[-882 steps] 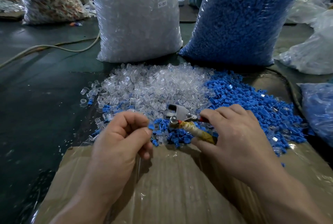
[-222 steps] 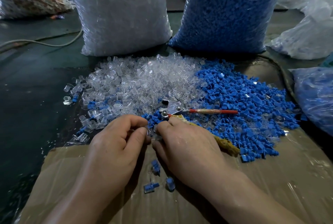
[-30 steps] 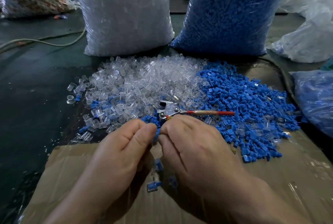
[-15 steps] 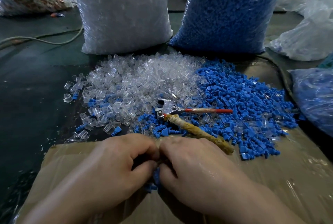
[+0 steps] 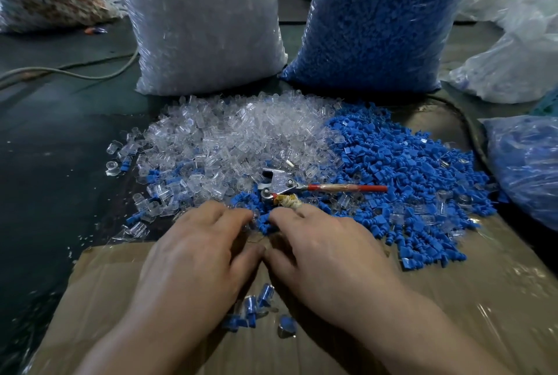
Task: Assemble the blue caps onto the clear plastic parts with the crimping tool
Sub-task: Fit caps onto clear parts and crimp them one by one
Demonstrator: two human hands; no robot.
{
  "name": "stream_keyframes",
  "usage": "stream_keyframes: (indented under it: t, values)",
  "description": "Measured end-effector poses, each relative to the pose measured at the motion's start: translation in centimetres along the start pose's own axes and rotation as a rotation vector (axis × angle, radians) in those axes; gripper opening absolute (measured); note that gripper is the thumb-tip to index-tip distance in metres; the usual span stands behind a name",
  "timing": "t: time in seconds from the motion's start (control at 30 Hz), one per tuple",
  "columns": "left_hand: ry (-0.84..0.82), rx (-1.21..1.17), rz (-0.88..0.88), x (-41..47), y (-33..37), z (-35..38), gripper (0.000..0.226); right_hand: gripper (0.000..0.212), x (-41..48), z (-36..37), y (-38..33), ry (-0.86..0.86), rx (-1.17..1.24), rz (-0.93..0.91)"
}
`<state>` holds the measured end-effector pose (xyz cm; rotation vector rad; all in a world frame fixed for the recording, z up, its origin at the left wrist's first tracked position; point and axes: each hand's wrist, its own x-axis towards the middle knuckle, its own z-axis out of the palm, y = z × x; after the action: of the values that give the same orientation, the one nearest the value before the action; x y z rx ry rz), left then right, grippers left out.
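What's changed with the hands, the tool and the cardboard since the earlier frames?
Both hands moved forward from the cardboard to the near edge of the parts pile; the left hand and right hand now reach into it, fingers stretched. Since the first frame the right hand let go of the crimping tool, and a few capped pieces have appeared on the cardboard. The bags stayed put.

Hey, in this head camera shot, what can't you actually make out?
- Head view: whether the left hand or right hand pinches a piece; their own fingers cover it.
- Crimping tool: its wrapped handle runs under the right hand's fingers.
- Clear-parts bag and blue-caps bag: tops cut off by the top edge.
- Capped pieces on the cardboard: partly hidden by the left hand; count unclear.
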<state>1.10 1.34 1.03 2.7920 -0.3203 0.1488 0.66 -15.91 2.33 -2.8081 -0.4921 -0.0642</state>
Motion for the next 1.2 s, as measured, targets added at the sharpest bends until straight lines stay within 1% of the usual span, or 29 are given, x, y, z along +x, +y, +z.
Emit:
stream_keyframes:
  t: [0.07, 0.13, 0.23, 0.37, 0.47, 0.57, 0.63, 0.7, 0.77, 0.8, 0.83, 0.93, 1.03, 1.1, 1.17, 1.2]
  values:
    - [0.021, 0.012, 0.019, 0.1, 0.2, 0.1, 0.034, 0.029, 0.5, 0.6, -0.4, 0.017, -0.067, -0.017]
    - [0.018, -0.018, 0.038, 0.3, 0.2, 0.1, 0.025, 0.023, 1.0, 0.8, -0.6, 0.017, -0.095, -0.007]
    - [0.005, -0.078, 0.04, 0.5, -0.1, 0.2, 0.022, 0.014, 1.2, 0.8, -0.4, 0.006, -0.094, 0.003]
    - [0.024, -0.133, 0.029, 0.6, -0.1, 0.3, 0.016, 0.007, 1.2, 0.8, 0.0, -0.024, -0.048, -0.029]
    - [0.036, -0.184, 0.031, 0.5, -0.1, 0.4, 0.013, 0.008, 1.1, 0.7, 0.2, -0.01, 0.023, -0.044]
    - [0.04, -0.285, -0.01, 0.3, 0.1, 0.5, 0.013, 0.007, 1.0, 0.6, 0.4, 0.0, 0.109, -0.08]
    - [0.072, -0.402, -0.061, 0.3, 0.2, 0.7, 0.013, 0.009, 0.9, 0.5, 0.4, 0.016, 0.174, -0.086]
    - [0.13, -0.515, -0.11, 0.3, 0.1, 0.9, 0.016, 0.011, 0.8, 0.5, 0.4, 0.056, 0.166, -0.041]
    - [0.191, -0.594, -0.148, 0.3, 0.1, 1.1, 0.019, 0.027, 0.8, 0.5, 0.4, 0.101, 0.054, 0.003]
    - [0.215, -0.632, -0.161, 0.3, 0.1, 1.2, 0.02, 0.034, 0.8, 0.5, 0.4, 0.096, -0.012, 0.018]
    - [0.227, -0.67, -0.172, 0.3, 0.1, 1.2, 0.021, 0.036, 1.0, 0.6, 0.3, 0.081, -0.061, 0.029]
    - [0.211, -0.798, -0.207, 0.4, 0.1, 1.5, 0.027, 0.029, 1.3, 0.7, -0.1, 0.021, -0.133, 0.027]
    - [0.18, -0.889, -0.251, 0.5, 0.0, 1.7, 0.038, 0.019, 1.6, 0.8, -0.2, 0.006, -0.139, 0.017]
    - [0.16, -0.904, -0.279, 0.5, -0.1, 1.8, 0.036, 0.012, 1.7, 0.8, -0.1, 0.0, -0.133, 0.006]
    - [0.156, -0.943, -0.3, 0.6, -0.1, 2.0, 0.025, 0.008, 1.7, 0.8, 0.0, -0.008, -0.122, 0.005]
    - [0.161, -0.951, -0.31, 0.6, -0.2, 2.1, 0.025, 0.008, 1.7, 0.8, 0.1, -0.005, -0.114, 0.004]
